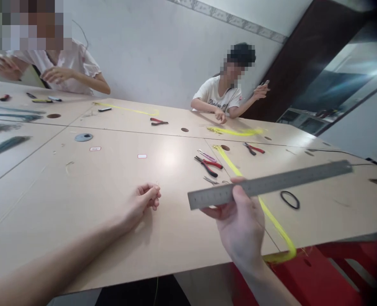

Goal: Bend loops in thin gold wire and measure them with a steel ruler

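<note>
the right hand (239, 225), lower centre-right of the frame, holds a steel ruler (268, 184) near its left end, thumb on the front face and fingers behind it, so the grip is pinched on the ruler. the ruler is lifted off the pale wooden surface (95, 199) and slants up toward the right of the frame.

the left hand (145, 199), at centre of the frame, rests on the surface with its fingers curled in and the tips pressed together; a thin bit of wire seems to stick up from them, but it is too small to be sure.

a long bundle of yellow wire (271, 221) runs beneath the ruler, from the middle of the surface down to its near edge at lower right, where it loops. just right of the ruler hand lies a black ring (289, 199). above the ruler, red-handled pliers (209, 165) lie on the surface, with a second pair of red pliers (254, 148) further right and a third pair (158, 122) toward the far side.

at upper left a person in a pale top (76, 68) sits at the surface with both hands raised. at upper centre another person in a white t-shirt (215, 95) sits with one hand beside more yellow wire (235, 131) and the other hand lifted.
</note>
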A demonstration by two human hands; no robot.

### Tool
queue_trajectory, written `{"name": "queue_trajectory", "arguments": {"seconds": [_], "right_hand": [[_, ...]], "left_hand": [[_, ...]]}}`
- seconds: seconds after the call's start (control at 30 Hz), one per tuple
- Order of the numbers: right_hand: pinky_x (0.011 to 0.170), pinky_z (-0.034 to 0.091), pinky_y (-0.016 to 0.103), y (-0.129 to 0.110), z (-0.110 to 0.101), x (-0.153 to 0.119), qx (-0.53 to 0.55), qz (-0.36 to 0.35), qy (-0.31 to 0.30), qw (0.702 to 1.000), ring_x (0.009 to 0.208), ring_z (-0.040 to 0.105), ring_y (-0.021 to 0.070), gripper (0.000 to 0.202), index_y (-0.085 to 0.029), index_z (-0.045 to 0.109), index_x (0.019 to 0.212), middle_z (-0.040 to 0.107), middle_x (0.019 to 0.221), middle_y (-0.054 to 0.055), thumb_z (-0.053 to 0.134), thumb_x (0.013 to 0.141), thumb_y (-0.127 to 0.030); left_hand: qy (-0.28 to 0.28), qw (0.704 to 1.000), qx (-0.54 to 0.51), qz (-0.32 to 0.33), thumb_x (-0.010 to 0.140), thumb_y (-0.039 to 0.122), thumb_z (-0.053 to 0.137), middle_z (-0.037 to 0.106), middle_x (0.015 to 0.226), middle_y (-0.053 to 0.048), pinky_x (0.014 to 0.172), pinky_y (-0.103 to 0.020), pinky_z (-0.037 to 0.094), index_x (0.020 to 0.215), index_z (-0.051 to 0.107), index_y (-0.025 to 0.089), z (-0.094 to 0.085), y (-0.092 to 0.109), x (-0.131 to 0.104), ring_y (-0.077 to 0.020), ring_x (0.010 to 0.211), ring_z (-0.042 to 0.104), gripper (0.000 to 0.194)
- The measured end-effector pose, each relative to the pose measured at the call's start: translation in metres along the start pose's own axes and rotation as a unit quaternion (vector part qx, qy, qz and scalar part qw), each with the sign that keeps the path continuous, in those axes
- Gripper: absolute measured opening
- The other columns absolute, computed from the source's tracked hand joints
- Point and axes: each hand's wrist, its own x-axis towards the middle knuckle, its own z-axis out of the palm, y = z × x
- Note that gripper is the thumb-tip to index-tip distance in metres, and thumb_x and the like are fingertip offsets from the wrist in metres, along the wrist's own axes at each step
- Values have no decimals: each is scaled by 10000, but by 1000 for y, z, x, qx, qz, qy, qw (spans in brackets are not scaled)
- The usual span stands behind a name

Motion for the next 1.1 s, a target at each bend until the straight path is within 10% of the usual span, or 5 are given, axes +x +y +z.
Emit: {"name": "queue_trajectory", "arguments": {"seconds": [0.3, 0.83, 1.1], "right_hand": [[571, 634, 235, 77, 5, 57, 2, 79, -37, 996, 611, 722, 142, 421, -232, 439, 991, 675, 691, -94, 752, 728, -331], [590, 620, 240, 73, -18, 55, 9, 137, -130, 982, 792, 736, 163, 88, -323, 531, 972, 763, 910, -9, 581, 900, -337], [590, 619, 238, 74, -16, 50, -40, 140, -149, 978, 712, 738, 165, 340, -347, 451, 930, 750, 844, -82, 729, 784, -216]], "left_hand": [[4, 1000, -8, -29, 855, 360, 614, 584, 633, 44, 467, -192, 419, 716, 553, 147, 4, 1, 2, -59, 471, 498, 261], [-24, 993, -41, -104, 763, 373, 681, 562, 471, 37, 362, -164, 328, 628, 614, 222, 4, 6, 10, -69, 380, 456, 214], [-42, 991, -61, -115, 772, 370, 680, 564, 458, 38, 396, -159, 374, 634, 604, 228, 6, 6, 9, -74, 406, 485, 213]]}}
